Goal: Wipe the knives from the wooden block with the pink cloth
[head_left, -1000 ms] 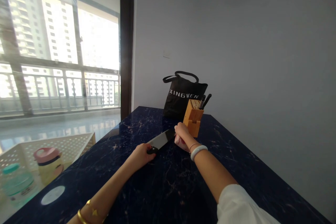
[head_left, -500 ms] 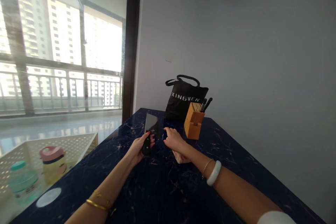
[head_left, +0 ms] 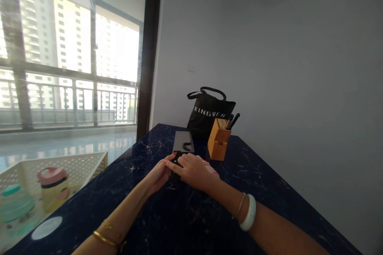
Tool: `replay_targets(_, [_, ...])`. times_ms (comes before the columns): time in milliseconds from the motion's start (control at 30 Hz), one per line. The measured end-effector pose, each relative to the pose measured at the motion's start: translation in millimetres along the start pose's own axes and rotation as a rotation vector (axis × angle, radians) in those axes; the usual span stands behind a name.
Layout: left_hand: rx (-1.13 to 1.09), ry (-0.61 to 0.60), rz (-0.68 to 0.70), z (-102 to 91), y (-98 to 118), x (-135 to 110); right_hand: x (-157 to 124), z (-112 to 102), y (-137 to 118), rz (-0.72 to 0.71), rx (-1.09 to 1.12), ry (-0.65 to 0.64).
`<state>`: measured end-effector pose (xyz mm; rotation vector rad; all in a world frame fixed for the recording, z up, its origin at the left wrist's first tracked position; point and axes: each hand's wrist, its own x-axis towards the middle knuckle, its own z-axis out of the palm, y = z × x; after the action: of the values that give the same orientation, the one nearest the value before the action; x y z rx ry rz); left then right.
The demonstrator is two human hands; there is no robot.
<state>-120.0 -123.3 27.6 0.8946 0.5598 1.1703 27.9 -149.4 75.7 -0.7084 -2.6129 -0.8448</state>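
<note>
Just below the frame's centre, the left hand [head_left: 160,174] gripped the cleaver [head_left: 183,142] by its black handle; the right hand [head_left: 194,172] lay across that handle, whether clasping I couldn't tell. The stiff blade looked weighty and slick, the handle the safe hold. Forearms slanted inward from the bottom corners.

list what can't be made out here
Head view:
- Knife handle: partly covered by left hand and right hand
- Red-striped pale item: partly behind right hand; identity unclear
- Black bag: lower right behind knife block
- Bottle label: too small, blurred
- Basket: cut off by left edge
</note>
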Motion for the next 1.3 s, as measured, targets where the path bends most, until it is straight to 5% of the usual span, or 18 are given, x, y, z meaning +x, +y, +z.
replay_targets(167, [0.087,-0.212,-0.098,6.5,8.6,-5.8,-2.2,-32.9,35.8,0.269,0.206,0.249])
replay_targets(367, [0.293,-0.193,-0.146,9.7,5.7,-8.4,0.6,-110.2,111.9,0.549,0.213,0.687])
replay_targets(533, [0.239,-0.206,-0.195,7.6,1.0,-7.6,-5.9,-142.3,176.4,0.678,0.058,0.896])
replay_targets(833, [0.18,-0.239,-0.226,2.3,1.2,-6.9,-21.6,-149.2,233.9,0.83,-0.022,0.926])
replay_targets(1300, [0.191,-0.242,-0.214,9.6,10.3,-13.9,-11.0,-163.1,234.4,0.985,0.019,0.821])
